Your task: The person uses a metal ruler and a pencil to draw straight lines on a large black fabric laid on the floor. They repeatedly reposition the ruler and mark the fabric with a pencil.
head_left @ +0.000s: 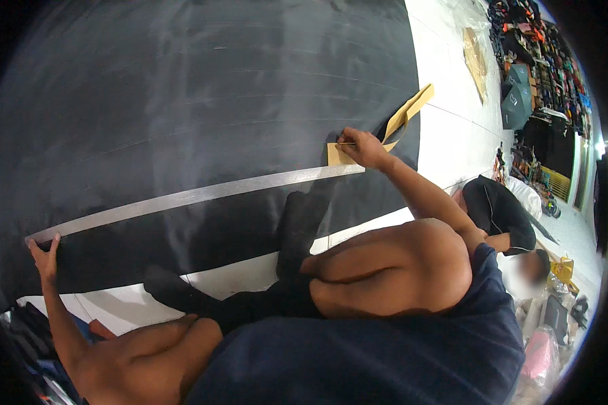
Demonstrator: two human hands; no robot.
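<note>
A long silvery metal ruler (189,197) lies across a large sheet of black material (216,88). My left hand (45,260) grips its far left end, thumb and fingers apart along the edges. Close to the right end, my right hand (363,147) is closed in a pinch over a tan card strip (338,155). Whatever sits between those fingertips is too small to make out. From under the right hand, more of the tan strip (412,110), folded and partly raised, reaches past the black sheet's right edge. Faint pale lines run over the sheet.
My bent knees and dark shoes (297,229) are at the sheet's near edge, on white floor tiles (446,128). Another person in black (496,209) is at the right. Beyond are plastic-wrapped goods (540,358), a dark green umbrella-like item (517,101) and crowded piles. Dark bundles (37,337) lie lower left.
</note>
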